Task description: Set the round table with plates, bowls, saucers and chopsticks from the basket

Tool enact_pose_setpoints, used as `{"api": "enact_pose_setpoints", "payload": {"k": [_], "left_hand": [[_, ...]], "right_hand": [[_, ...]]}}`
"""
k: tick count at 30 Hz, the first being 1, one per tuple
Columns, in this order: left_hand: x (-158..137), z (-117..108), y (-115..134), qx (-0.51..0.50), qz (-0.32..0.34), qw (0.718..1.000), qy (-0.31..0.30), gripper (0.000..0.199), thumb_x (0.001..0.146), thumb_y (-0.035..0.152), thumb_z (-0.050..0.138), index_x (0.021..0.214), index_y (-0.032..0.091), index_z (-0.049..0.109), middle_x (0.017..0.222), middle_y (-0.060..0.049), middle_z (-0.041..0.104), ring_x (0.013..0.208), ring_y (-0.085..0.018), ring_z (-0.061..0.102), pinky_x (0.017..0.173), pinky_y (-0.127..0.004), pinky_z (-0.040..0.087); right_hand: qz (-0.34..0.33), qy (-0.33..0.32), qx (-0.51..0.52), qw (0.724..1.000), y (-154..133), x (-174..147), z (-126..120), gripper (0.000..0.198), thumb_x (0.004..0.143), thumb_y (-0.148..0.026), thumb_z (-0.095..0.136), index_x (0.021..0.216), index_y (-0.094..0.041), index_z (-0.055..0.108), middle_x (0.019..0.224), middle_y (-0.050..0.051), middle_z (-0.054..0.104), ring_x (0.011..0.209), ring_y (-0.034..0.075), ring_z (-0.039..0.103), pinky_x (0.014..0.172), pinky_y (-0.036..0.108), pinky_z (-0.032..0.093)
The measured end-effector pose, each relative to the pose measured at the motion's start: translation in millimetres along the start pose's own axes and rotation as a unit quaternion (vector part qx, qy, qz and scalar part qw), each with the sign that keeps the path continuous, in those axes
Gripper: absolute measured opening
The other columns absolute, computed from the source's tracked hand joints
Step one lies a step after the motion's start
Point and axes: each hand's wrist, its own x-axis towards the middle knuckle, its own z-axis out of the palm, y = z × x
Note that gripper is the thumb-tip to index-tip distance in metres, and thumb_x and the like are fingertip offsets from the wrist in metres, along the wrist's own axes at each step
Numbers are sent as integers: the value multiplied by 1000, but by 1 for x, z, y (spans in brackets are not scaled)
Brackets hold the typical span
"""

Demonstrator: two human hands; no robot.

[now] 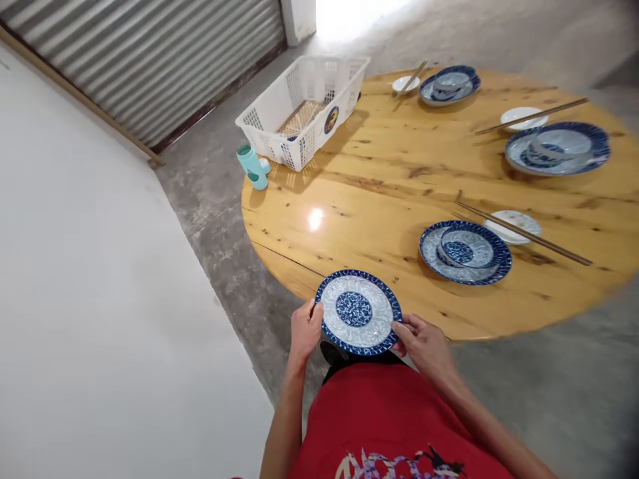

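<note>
A blue-and-white plate (pixel 339 336) is held by its rim in front of my red shirt, at the near edge of the round wooden table (pixel 369 206). My left hand (pixel 306 329) grips its left side, thumb on top. On the right side, my right hand (pixel 422 342) pinches the rim, the fingers partly hidden beneath. To the right on the table lies another patterned plate (pixel 429 246) with a bowl (pixel 466 249) on it. Beside these, a pair of chopsticks (pixel 544 245) rests across a small white dish (pixel 514 219).
A white plastic basket (pixel 272 141) stands at the table's far left, with a turquoise bottle (pixel 253 167) near it. Two more settings, each with a plate (pixel 596 143), bowl, small dish and chopsticks, lie along the far right. A white wall (pixel 100 279) is on my left.
</note>
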Motion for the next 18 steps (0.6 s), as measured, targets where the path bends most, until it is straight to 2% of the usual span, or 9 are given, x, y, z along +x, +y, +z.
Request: {"api": "enact_pose_setpoints", "payload": {"k": [7, 11, 14, 18], "left_hand": [[30, -23, -11, 9, -16, 1000, 24, 39, 89, 48, 45, 64, 21, 33, 63, 5, 33, 63, -11, 32, 61, -26, 25], [55, -40, -15, 6, -7, 999, 31, 37, 89, 46, 49, 65, 20, 38, 65, 4, 36, 64, -11, 34, 61, -25, 27], [87, -48, -21, 15, 8, 1000, 8, 35, 91, 42, 50, 66, 20, 42, 65, 4, 39, 65, -11, 36, 62, -24, 28], [146, -56, -31, 22, 38, 998, -51, 34, 90, 42, 51, 66, 20, 43, 64, 4, 40, 65, -12, 37, 63, -24, 29]], "right_hand": [[2, -38, 28, 999, -5, 42, 34, 36, 59, -54, 54, 74, -22, 57, 49, 1, 58, 43, 19, 57, 40, 27, 42], [-32, -55, 42, 997, -5, 64, 56, 30, 63, -50, 52, 74, -22, 57, 49, 0, 58, 42, 18, 56, 38, 25, 40], [-33, -34, 57, 997, -5, 79, 73, 25, 65, -46, 51, 73, -22, 55, 49, 0, 58, 41, 18, 56, 38, 26, 42], [-20, 26, 78, 996, -10, 100, 99, 18, 69, -39, 52, 73, -22, 55, 49, 0, 58, 42, 18, 57, 38, 24, 43]]}}
